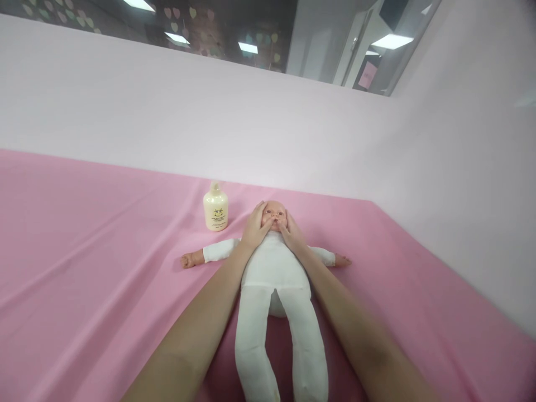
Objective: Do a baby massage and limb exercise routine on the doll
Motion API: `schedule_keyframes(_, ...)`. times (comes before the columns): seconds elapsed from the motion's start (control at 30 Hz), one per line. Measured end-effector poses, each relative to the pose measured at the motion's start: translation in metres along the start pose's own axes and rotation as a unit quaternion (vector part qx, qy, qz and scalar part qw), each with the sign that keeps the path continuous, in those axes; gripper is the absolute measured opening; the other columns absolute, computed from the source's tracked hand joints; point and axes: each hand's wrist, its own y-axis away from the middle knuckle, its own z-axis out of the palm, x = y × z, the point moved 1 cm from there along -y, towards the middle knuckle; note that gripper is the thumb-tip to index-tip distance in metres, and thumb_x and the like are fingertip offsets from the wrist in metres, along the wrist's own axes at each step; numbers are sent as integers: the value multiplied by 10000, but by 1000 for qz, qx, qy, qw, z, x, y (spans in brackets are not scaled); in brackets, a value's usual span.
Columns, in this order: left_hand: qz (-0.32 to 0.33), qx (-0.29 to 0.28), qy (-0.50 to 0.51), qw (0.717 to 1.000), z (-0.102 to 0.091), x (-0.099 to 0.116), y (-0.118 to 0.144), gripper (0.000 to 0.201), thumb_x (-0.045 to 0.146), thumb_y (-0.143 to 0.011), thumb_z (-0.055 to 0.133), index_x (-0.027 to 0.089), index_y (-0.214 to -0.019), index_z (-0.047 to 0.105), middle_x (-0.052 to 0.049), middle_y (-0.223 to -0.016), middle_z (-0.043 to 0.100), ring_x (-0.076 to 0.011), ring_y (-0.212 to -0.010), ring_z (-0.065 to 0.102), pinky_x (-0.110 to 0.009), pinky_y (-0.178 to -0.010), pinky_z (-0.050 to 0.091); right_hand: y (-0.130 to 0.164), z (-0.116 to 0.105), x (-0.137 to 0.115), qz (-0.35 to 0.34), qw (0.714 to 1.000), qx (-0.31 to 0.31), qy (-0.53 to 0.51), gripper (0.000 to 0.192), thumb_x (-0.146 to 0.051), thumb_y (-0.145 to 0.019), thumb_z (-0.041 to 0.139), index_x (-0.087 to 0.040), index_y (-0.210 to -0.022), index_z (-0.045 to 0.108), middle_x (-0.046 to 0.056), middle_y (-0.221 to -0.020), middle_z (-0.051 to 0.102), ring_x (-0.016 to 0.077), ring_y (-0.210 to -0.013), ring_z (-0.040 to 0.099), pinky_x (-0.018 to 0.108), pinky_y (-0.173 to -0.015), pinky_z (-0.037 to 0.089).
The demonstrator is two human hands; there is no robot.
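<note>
A baby doll (pixel 274 268) in a white suit lies on its back on the pink sheet (pixel 96 268), arms spread, legs toward me. My left hand (pixel 254 228) cups the left side of the doll's head, thumb pressed near its mouth. My right hand (pixel 292 233) rests against the other side of the head, its thumb also at the mouth. A cream pump bottle (pixel 215 207) stands upright just left of the doll's head, apart from my left hand.
The pink sheet covers the whole surface and meets a pale pink wall (pixel 251 123) behind and to the right. Above the wall there is a window (pixel 218 28) with ceiling lights reflected in it.
</note>
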Motion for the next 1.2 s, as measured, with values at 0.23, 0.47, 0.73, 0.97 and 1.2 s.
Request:
schedule_keyframes(0.23,-21,10,22,999,0,-2,1,616,554,-1108,281,209,-1584,468,-108,-1694,427,-226,-1607,349,-447,-1357,241,-7,1,12,28,999,43,-14,833,-753,-1031,217,-206,-1616,448,95,-1609,554,261,-1515,493,475,-1299,337)
schedule_keyframes(0.47,-16,-29,24,999,-4,-5,-1,641,520,-1029,524,234,-1601,479,-85,-1714,401,-266,-1623,316,-474,-1361,213,-4,-1,11,29,999,-13,-39,957,-781,-967,454,-184,-1692,271,110,-1722,382,269,-1611,343,453,-1341,237)
schedule_keyframes(0.73,-45,-79,68,994,-5,-11,-3,1099,475,-767,857,251,-1686,297,-130,-1784,204,-358,-1668,117,-529,-1364,131,-4,-4,10,42,997,-55,-28,1069,-808,-943,485,-173,-1719,114,121,-1762,273,262,-1632,295,470,-1349,203)
schedule_keyframes(0.97,-40,-74,59,995,-6,-22,-4,693,601,-1058,407,257,-1659,367,-66,-1786,229,-249,-1670,154,-456,-1372,107,-1,-5,4,26,999,-22,-23,930,-799,-991,343,-197,-1696,268,99,-1740,344,266,-1625,311,480,-1346,225)
schedule_keyframes(1.2,-55,-93,67,992,-8,-17,-3,1002,575,-875,732,236,-1698,272,-101,-1799,157,-311,-1673,117,-477,-1369,131,4,-9,-7,90,991,-78,-64,1237,-581,-834,791,-197,-1724,22,141,-1621,524,343,-1367,635,514,-1194,499)
